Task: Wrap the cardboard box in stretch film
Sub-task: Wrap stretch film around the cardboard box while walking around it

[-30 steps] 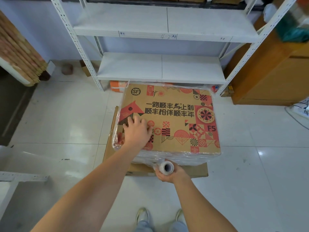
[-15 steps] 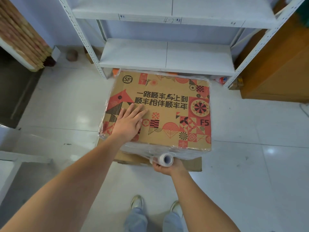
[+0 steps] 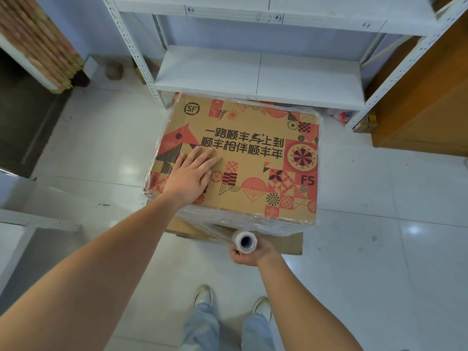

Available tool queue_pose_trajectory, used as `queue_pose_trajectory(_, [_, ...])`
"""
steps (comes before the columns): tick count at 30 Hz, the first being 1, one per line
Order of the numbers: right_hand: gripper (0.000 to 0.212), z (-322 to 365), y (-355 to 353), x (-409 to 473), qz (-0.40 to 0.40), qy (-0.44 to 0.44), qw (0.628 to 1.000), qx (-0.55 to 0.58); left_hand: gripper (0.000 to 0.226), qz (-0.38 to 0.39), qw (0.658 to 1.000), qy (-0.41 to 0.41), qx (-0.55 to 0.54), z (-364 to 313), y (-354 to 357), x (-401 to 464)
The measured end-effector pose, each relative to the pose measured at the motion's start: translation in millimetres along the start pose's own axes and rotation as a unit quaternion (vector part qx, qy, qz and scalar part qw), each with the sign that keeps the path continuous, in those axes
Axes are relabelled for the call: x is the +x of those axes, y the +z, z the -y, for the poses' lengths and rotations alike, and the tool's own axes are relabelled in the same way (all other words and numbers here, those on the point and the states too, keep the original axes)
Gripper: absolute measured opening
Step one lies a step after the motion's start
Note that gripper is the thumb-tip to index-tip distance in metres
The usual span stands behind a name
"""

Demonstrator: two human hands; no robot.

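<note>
A brown cardboard box [image 3: 255, 138] with red and black printed patterns stands on the floor, its sides covered in clear stretch film. My left hand [image 3: 191, 174] lies flat on the box's top near its left front corner, fingers spread. My right hand [image 3: 249, 254] grips a stretch film roll [image 3: 245, 241] held upright just in front of the box's near side. A sheet of film runs from the roll to that near side.
A flattened cardboard sheet [image 3: 291, 243] lies under the box. A white metal shelf rack [image 3: 258, 74] stands right behind it, a wooden cabinet [image 3: 425, 97] at the right, stacked wooden slats [image 3: 38, 44] at the far left. My feet [image 3: 202, 296] stand on white tile floor.
The box has turned half round under my left hand, so its print now reads upright. The roll in my right hand stayed at the near side, with film drawn out.
</note>
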State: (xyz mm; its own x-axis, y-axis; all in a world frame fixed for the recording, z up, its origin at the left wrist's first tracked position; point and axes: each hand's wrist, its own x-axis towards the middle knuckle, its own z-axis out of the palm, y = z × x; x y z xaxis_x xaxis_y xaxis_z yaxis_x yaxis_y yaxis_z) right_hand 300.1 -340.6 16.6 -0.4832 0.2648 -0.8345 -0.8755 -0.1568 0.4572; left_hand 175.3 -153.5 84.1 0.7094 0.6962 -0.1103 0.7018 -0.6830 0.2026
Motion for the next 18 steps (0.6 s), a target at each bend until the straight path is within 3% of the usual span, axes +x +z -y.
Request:
queue_pose_trajectory(4, [0.017,14.3,-3.2,-6.2,-0.015,-0.075,0.997,0.008,0.045,-0.006,1.000,0.003,-0.004,-2.0,0.4,0.4])
queue_pose_trajectory(8, [0.016,16.8,3.2,-6.3,-0.043,-0.086,0.995,0.030,0.045,-0.008,1.000,0.006,-0.004,-1.0,2.3,-1.5])
queue_pose_trajectory(13, [0.011,15.0,-2.0,-12.0,-0.038,-0.048,0.998,0.027,0.045,-0.005,1.000,0.006,0.005,0.9,2.8,-0.4])
queue_pose_trajectory(18, [0.030,36.3,-26.4,-3.1,-0.032,0.025,0.999,-0.031,0.057,-0.003,1.000,0.001,0.006,2.6,3.1,-1.3])
